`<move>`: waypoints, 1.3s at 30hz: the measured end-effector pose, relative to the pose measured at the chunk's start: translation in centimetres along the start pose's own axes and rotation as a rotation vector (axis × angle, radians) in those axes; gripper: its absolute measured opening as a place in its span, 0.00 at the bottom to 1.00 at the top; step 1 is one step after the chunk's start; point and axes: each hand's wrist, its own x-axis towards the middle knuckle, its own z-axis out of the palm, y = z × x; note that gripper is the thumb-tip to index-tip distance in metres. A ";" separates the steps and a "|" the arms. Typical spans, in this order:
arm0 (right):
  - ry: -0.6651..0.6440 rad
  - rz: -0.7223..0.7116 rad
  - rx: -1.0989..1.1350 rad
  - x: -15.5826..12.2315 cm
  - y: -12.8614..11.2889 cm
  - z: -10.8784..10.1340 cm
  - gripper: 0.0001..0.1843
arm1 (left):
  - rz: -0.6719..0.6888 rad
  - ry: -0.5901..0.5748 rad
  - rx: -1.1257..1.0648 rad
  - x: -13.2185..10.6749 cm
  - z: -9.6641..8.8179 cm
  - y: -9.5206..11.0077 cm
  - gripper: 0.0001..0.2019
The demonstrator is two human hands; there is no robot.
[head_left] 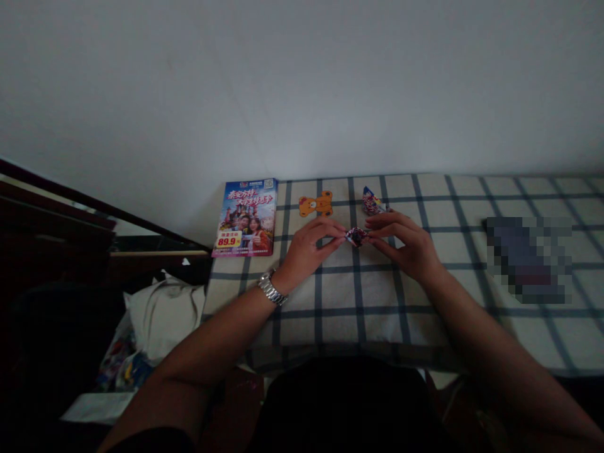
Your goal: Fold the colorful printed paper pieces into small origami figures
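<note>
Both hands meet over a table covered in a white cloth with dark blue checks. My left hand, with a metal watch on its wrist, pinches the left side of a small folded piece of colourful printed paper. My right hand pinches the right side of the same piece. Just behind the right hand's fingers lies another folded colourful paper shape.
A colourful flyer with a yellow "89.9" price tag lies at the table's left edge. An orange bear-shaped cutout lies beside it. A blurred dark object sits at the right. White bags and clutter fill the floor at left.
</note>
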 end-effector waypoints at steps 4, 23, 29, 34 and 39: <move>-0.025 0.003 -0.012 -0.1 0.2 0.1 0.05 | -0.004 -0.017 0.007 0.0 0.0 0.1 0.01; 0.019 0.047 0.006 0.1 0.2 -0.5 0.08 | 0.053 0.066 0.021 0.2 -0.3 -0.6 0.02; -0.016 0.235 0.088 -0.5 0.7 -0.2 0.15 | 0.036 0.061 0.031 0.1 -0.4 -0.6 0.02; -0.004 0.285 0.150 -0.8 1.1 0.0 0.15 | 0.045 0.067 0.014 0.1 -0.4 -0.7 0.03; 0.017 0.232 0.188 -0.7 1.0 -0.2 0.15 | 0.015 0.056 0.015 0.1 -0.4 -0.4 0.15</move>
